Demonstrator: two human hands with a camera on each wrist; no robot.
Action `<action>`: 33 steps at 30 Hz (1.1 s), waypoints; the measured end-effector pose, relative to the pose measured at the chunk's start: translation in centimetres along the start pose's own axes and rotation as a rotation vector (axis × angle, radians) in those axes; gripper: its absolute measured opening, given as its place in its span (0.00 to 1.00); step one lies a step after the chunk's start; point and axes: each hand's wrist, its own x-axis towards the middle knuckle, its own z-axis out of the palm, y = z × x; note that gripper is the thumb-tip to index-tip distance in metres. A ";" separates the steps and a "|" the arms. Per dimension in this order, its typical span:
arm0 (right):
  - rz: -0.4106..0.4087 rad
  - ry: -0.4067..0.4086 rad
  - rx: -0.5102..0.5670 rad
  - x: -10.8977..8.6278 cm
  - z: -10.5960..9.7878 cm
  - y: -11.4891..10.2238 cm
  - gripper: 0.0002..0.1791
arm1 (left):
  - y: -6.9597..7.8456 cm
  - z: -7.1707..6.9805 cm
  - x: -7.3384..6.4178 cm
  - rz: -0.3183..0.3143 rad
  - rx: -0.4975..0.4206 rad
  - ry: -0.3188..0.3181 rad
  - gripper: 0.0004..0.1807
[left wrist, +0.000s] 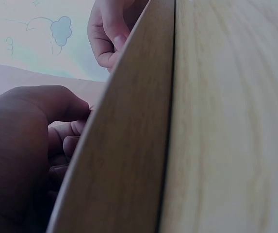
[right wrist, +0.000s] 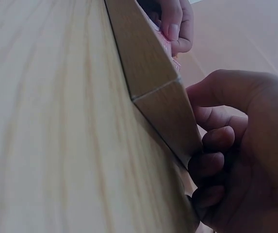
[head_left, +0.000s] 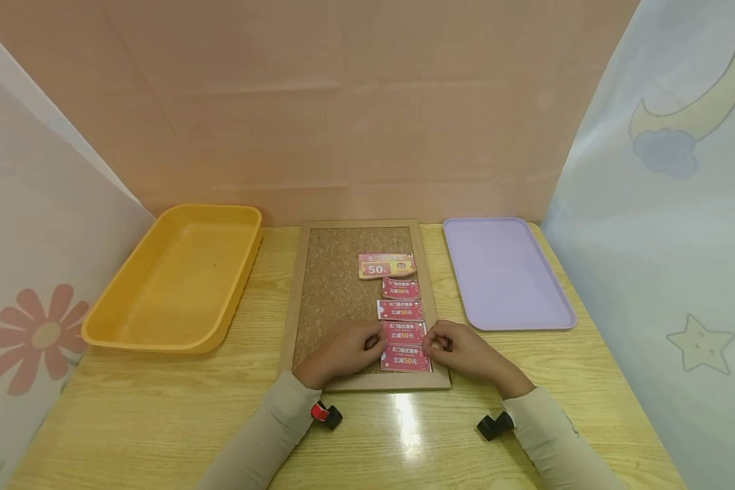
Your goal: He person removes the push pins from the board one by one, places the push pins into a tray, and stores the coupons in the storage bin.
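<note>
A cork board point(head_left: 337, 286) with a wooden frame lies on the table. Down its right part runs a column of red paper coupons point(head_left: 402, 310), with a larger red and yellow coupon point(head_left: 386, 266) at the top. My left hand point(head_left: 349, 348) pinches the left edge of a low coupon point(head_left: 404, 333), its fingers curled. At the right edge, over the board's frame, my right hand point(head_left: 468, 348) pinches with thumb and forefinger. Whether the hands hold the lowest coupon point(head_left: 406, 359) or the one above it is hard to tell. The frame hides the fingertips in the left wrist view.
On the left stands a deep yellow-orange tray point(head_left: 245, 289). A flat lilac tray point(head_left: 505, 272) lies to the right of the board. Fabric walls enclose the wooden table point(head_left: 367, 442) at the back and both sides.
</note>
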 end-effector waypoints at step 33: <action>-0.054 0.165 0.208 -0.8 -1.4 0.0 0.02 | -1.0 -1.3 -0.2 -0.120 -0.397 -0.060 0.07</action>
